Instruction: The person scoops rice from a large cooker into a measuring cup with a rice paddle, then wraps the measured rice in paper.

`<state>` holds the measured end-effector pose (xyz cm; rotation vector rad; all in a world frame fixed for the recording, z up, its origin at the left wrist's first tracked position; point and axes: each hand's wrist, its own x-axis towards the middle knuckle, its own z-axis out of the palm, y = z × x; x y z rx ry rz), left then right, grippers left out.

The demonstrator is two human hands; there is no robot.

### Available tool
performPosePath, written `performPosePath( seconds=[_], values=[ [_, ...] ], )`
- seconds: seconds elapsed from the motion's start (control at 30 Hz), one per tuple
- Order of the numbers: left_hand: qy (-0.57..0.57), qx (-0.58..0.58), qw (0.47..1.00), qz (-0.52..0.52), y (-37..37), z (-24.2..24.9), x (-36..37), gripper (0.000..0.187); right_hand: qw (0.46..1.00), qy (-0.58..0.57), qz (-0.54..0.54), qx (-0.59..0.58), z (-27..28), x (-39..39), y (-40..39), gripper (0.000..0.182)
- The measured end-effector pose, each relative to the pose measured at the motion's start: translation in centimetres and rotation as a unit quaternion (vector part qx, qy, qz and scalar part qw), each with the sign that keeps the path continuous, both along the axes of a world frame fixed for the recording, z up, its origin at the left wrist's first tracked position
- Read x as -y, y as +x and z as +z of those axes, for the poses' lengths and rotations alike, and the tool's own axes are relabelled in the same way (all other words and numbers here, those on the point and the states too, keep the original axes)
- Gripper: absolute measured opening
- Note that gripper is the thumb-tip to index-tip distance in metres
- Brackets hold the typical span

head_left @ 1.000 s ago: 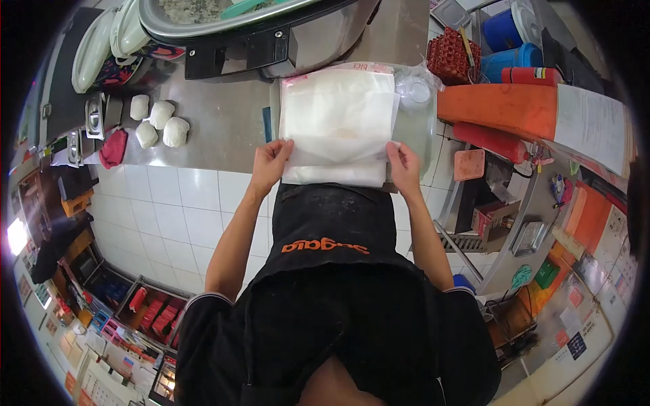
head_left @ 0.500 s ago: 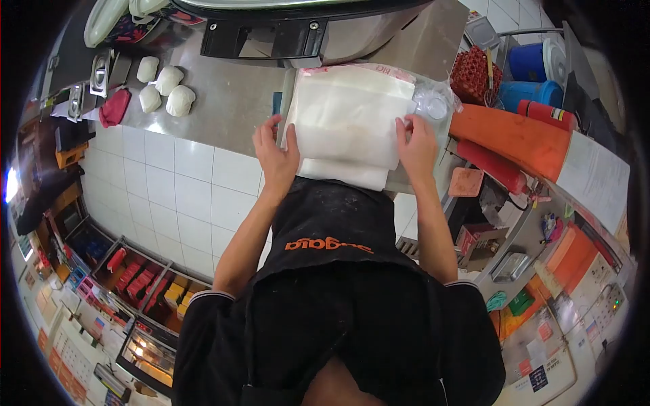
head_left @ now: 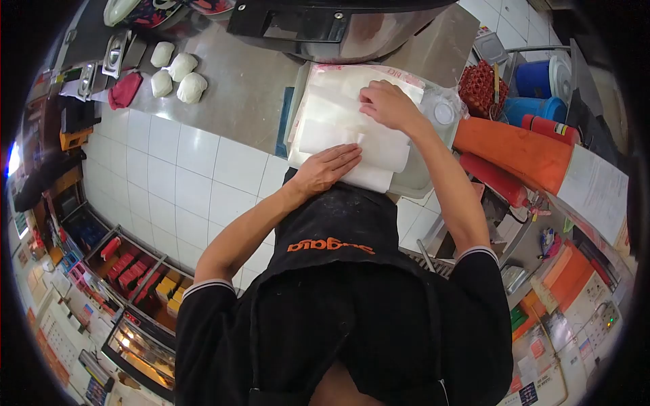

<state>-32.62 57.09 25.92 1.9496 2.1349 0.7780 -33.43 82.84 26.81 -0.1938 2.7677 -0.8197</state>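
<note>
A stack of white paper sheets (head_left: 328, 98) lies on a pale tray (head_left: 423, 183) in front of me, its near part folded or rolled over. My left hand (head_left: 326, 168) rests flat on the near part of the sheets, fingers stretched out and together. Over the upper right of the stack is my right hand (head_left: 391, 107), its fingers curled in; what they hold, if anything, is hidden. Red-printed wrapping (head_left: 398, 73) shows along the far edge. Clear plastic with a round piece in it (head_left: 444, 112) sits right of the stack.
Several wrapped white bundles (head_left: 183, 68) and a dark red cloth (head_left: 125, 91) lie on the steel counter (head_left: 237, 88) to the left. A large metal appliance (head_left: 345, 30) stands beyond the paper. On the right are an orange panel (head_left: 511, 152) and a red fire extinguisher (head_left: 494, 177).
My left hand has moved right from beside the stack onto its near part and flattened. My right hand has moved up and left over the sheets, fingers curling. The view has shifted slightly.
</note>
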Motion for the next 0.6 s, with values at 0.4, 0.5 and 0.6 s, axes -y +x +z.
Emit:
performPosePath(
  seconds=[0.4,0.5,0.6],
  values=[
    [-0.040,0.050,0.996,0.065,1.5,-1.7,-0.2,0.026,0.979,0.085,-0.007,-0.188,1.0,7.9,9.8,0.018],
    [-0.044,0.121,0.988,0.088,1.3,-1.0,-0.1,0.024,0.978,0.078,-0.073,-0.179,0.1,9.1,11.3,0.021],
    [0.104,0.067,0.991,0.045,0.3,0.2,0.9,0.032,0.970,0.072,-0.100,-0.209,-0.4,9.3,11.6,0.021]
  ],
)
